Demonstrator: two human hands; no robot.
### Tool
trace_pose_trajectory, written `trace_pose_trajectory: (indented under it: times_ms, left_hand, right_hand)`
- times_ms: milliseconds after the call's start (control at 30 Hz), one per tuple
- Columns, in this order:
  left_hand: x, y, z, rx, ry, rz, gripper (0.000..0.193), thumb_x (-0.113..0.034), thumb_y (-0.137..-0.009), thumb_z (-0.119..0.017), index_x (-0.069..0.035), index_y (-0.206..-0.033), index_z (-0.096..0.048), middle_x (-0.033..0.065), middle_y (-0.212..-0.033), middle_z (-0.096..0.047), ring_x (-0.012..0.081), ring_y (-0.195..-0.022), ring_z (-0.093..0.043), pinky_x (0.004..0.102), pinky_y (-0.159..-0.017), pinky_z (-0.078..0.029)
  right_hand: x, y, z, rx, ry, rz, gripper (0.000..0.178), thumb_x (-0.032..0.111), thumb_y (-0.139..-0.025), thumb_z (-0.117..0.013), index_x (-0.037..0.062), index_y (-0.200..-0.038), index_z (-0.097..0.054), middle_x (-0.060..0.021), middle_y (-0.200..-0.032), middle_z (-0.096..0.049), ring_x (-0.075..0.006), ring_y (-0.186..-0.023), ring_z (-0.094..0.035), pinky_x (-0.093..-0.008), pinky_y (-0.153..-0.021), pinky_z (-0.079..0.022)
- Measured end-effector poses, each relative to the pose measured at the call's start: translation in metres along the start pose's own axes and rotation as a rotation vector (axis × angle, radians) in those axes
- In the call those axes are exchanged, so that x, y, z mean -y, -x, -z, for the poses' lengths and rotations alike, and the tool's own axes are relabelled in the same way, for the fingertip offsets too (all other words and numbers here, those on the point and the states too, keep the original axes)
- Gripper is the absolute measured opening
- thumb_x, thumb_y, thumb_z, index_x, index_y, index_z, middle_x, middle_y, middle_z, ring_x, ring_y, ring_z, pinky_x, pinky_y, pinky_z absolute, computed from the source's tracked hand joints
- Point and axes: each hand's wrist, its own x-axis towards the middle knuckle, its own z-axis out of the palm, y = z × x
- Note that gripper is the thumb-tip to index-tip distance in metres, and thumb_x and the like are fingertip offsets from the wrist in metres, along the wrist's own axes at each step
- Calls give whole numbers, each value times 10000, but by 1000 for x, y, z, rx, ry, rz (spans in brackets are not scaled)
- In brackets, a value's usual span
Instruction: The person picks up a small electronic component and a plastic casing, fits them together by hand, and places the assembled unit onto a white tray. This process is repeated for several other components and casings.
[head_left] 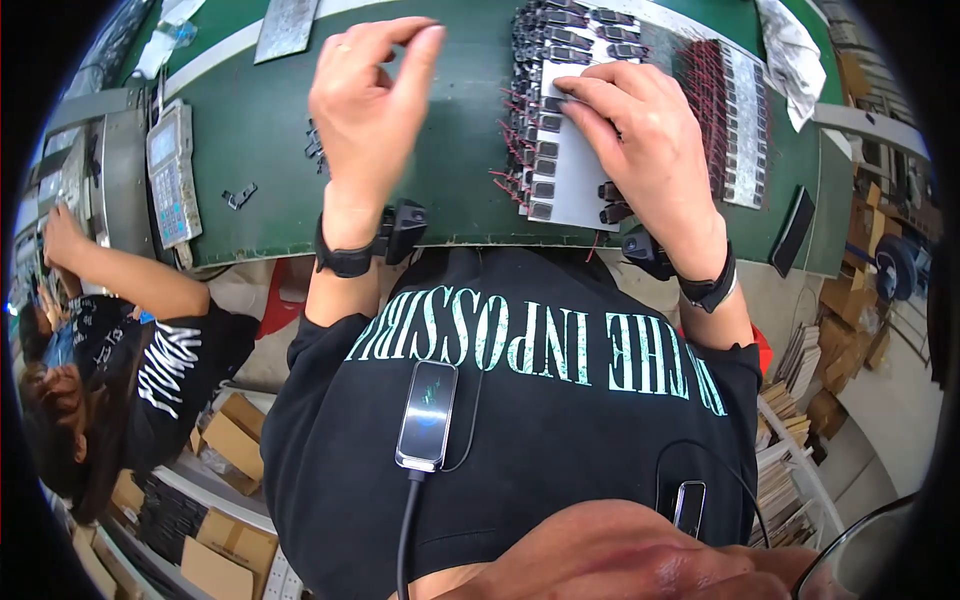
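My right hand (645, 125) is over a white board (580, 180), its thumb and fingertips closing at a small black rectangular part (550, 104) near the board's left edge. Similar black parts (543, 167), which look like small speakers with red wires, stand in a column below it. More black parts (568, 37) are crowded at the board's far end. My left hand (375, 110) is raised over the green table, left of the board, thumb and forefinger brought together at the tips. Whatever may be between them is too small to make out.
A second board (743, 130) with red-wired parts lies to the right, beside a white cloth (793, 60) and a black phone-like device (793, 231). Loose black parts (240, 196) and a keypad device (172, 175) are on the left. Another person (130, 350) works at far left.
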Motion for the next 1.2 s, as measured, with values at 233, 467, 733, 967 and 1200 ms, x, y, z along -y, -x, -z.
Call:
trace_pose_trajectory:
  times_ms: [233, 467, 733, 967, 1200]
  left_hand:
    - [59, 29, 69, 15, -382, 239, 148, -216, -812, -732, -116, -921, -737, 34, -862, -683, 222, -835, -621, 348, -722, -506]
    - [64, 35, 50, 240, -634, -20, 133, -176, -821, -706, -98, -925, -730, 44, -897, -675, 233, -876, -614, 353, -757, -524]
    - [74, 27, 33, 361, -694, -135, 91, -123, -783, -690, -80, -861, -705, 63, -833, -642, 259, -842, -591, 378, -755, -535]
    - [64, 21, 35, 357, -638, -136, 120, -78, -784, -692, -60, -903, -701, 74, -846, -656, 266, -834, -620, 366, -722, -546]
    - [17, -2, 26, 193, 530, 272, 197, -41, -877, -679, 3, -1069, -694, 75, -995, -710, 179, -831, -699, 285, -699, -572]
  right_hand:
    - [3, -10, 4, 148, 40, 68, 128, 45, -803, -685, 20, -922, -644, -113, -921, -632, -302, -879, -589, -386, -783, -471]
    - [6, -13, 1, 219, 5, 12, 194, 15, -809, -665, 9, -986, -587, -135, -909, -609, -319, -888, -572, -392, -779, -462]
    - [10, -18, -2, 209, 29, 17, 197, 9, -814, -653, 12, -995, -574, -136, -924, -604, -315, -884, -571, -386, -778, -459]
    - [7, -11, 5, 195, 61, 18, 216, 1, -817, -656, 5, -1020, -582, -115, -937, -616, -279, -868, -597, -353, -778, -476]
    - [9, -10, 20, -8, -629, -379, 149, 31, -894, -652, 3, -1036, -615, -32, -954, -653, -122, -906, -622, -257, -800, -496]
